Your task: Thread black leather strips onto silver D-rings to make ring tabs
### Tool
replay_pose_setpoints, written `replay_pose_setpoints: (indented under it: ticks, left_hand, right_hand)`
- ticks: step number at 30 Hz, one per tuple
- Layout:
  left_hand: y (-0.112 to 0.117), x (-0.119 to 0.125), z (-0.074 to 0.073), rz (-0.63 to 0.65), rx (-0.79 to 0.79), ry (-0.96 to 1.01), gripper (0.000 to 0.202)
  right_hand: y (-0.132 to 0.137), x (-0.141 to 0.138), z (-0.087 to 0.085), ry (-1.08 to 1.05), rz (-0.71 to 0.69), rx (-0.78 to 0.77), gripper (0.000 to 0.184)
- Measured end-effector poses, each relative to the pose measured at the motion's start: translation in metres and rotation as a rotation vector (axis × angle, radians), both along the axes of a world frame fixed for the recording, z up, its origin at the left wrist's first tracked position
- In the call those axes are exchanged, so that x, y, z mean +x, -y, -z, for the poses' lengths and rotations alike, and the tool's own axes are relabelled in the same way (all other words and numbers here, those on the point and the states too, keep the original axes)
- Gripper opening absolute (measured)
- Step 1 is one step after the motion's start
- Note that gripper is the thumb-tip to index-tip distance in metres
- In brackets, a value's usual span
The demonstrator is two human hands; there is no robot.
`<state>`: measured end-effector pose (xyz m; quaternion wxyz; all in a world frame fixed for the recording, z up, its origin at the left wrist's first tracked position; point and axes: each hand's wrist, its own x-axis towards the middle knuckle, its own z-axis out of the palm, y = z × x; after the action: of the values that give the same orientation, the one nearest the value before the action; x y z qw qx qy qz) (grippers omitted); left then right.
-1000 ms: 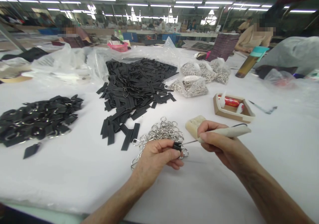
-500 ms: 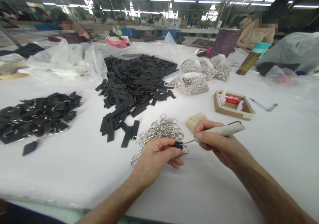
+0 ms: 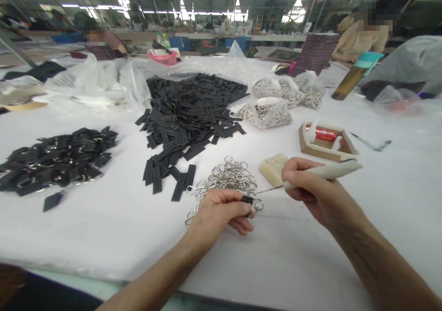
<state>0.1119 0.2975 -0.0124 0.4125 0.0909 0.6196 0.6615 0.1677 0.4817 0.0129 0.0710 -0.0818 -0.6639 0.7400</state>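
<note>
My left hand is closed in a pinch on a small folded black strap piece. In my right hand is an awl-like tool with a thick pale handle and a thin metal rod. The rod points left toward the strap piece, its tip a little apart from it. Just behind my left hand lies a heap of metal rings. A yellowish waxy-looking block rests beside my right hand. Farther back spreads a large pile of flat black strips.
At left is a pile of black strap pieces with rings. Bags of metal rings stand at the back. To the right are a cardboard tray holding red-and-white tubes, a metal hook tool and a bottle. Other people sit beyond.
My right hand has drawn the tool to the right, and its rod has come away from the strap piece. My left hand keeps its pinch. The camera view has shifted slightly.
</note>
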Motion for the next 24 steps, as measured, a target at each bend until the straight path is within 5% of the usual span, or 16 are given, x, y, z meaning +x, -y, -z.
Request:
replay_pose_setpoints:
  ticks: [6,16,24]
  left_hand:
    - [0.004,-0.002,0.004,-0.051,0.073,0.04,0.011]
    - [0.006,-0.002,0.006,-0.134,0.162,0.083,0.013]
    - [0.005,-0.003,0.005,-0.19,0.174,0.059,0.011]
  right_hand:
    - [-0.008,0.005,-0.004,-0.15,0.128,0.033,0.011]
    - [0.022,0.014,0.009,-0.322,0.308,0.721,0.012]
    - [0.02,0.011,0.012,-0.315,0.247,0.711,0.01]
